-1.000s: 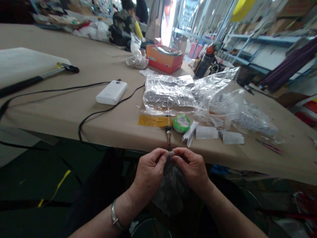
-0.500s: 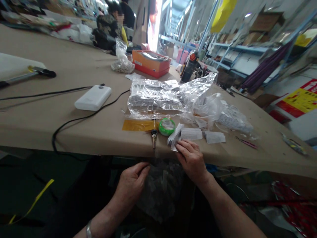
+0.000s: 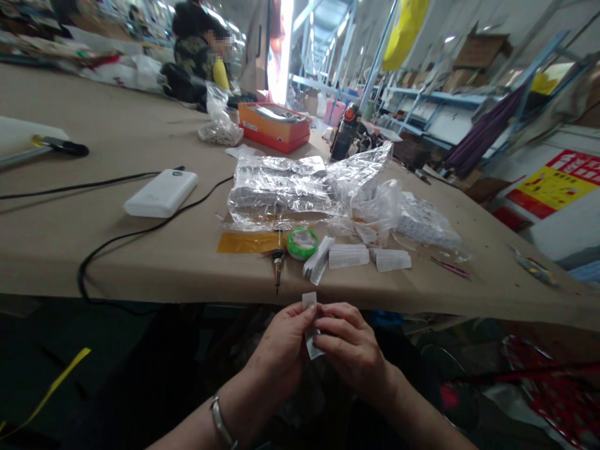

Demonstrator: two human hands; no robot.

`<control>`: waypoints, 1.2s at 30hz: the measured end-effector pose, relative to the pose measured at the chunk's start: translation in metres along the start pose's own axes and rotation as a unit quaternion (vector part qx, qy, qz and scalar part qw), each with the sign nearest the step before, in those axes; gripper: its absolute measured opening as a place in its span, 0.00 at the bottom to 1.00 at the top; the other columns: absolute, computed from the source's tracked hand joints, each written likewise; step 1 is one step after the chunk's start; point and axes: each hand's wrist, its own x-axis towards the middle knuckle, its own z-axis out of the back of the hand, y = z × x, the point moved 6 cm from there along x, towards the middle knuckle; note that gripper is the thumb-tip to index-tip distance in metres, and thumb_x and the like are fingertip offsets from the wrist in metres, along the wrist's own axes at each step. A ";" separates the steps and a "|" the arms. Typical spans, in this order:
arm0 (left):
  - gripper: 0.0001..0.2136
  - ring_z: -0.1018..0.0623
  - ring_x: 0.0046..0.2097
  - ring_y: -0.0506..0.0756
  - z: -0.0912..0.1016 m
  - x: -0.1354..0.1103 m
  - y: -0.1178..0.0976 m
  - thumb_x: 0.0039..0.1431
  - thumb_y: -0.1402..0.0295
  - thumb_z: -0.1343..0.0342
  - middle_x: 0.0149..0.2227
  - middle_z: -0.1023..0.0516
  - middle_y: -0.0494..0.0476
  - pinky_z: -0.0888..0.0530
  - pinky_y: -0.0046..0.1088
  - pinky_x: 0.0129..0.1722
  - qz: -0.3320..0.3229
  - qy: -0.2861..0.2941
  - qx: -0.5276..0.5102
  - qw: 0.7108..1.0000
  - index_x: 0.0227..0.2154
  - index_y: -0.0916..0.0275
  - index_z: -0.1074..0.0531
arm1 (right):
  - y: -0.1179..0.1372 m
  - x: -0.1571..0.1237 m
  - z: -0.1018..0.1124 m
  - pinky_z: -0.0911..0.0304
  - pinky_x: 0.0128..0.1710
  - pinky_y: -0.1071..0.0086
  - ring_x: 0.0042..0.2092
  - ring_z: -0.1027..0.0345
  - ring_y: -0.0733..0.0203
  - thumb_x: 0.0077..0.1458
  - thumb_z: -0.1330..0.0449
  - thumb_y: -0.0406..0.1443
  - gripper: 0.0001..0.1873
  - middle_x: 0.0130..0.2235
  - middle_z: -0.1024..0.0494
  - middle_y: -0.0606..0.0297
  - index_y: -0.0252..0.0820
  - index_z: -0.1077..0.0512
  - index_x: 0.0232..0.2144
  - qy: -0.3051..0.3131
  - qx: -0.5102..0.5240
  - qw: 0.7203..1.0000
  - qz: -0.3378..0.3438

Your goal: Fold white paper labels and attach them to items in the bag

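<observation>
Both my hands meet just below the table's front edge, around a narrow white paper label [image 3: 310,301]. My left hand [image 3: 285,340] pinches the label between thumb and fingers. From the other side, my right hand [image 3: 354,344] has its fingers closed against the same strip. On the table beyond them lie a fanned stack of labels [image 3: 319,260], a second stack [image 3: 349,255] and a third [image 3: 392,259]. A green round tin [image 3: 302,243] stands left of the stacks. Beside it a soldering iron [image 3: 278,262] points toward me over amber tape [image 3: 246,242].
Clear plastic bags [image 3: 281,190] spread behind the stacks. A white power bank [image 3: 162,193] with a black cable sits left. Tweezers [image 3: 450,267] lie right. An orange box [image 3: 275,127] and a dark bottle [image 3: 344,132] stand farther back. A person [image 3: 197,56] is at the far side.
My right hand has left the fanned stack and come down to my left hand with a label. My left hand has moved right and up. The view has shifted slightly.
</observation>
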 end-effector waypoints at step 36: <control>0.06 0.24 0.26 0.51 0.007 -0.010 0.006 0.54 0.77 0.48 0.27 0.22 0.63 0.30 0.23 0.24 0.094 0.011 0.012 0.995 0.29 0.73 0.25 | 0.005 -0.016 -0.017 0.39 0.54 0.60 0.51 0.33 0.60 0.57 0.45 0.27 0.08 0.39 0.22 0.62 0.41 0.27 0.32 0.067 0.053 0.995 0.045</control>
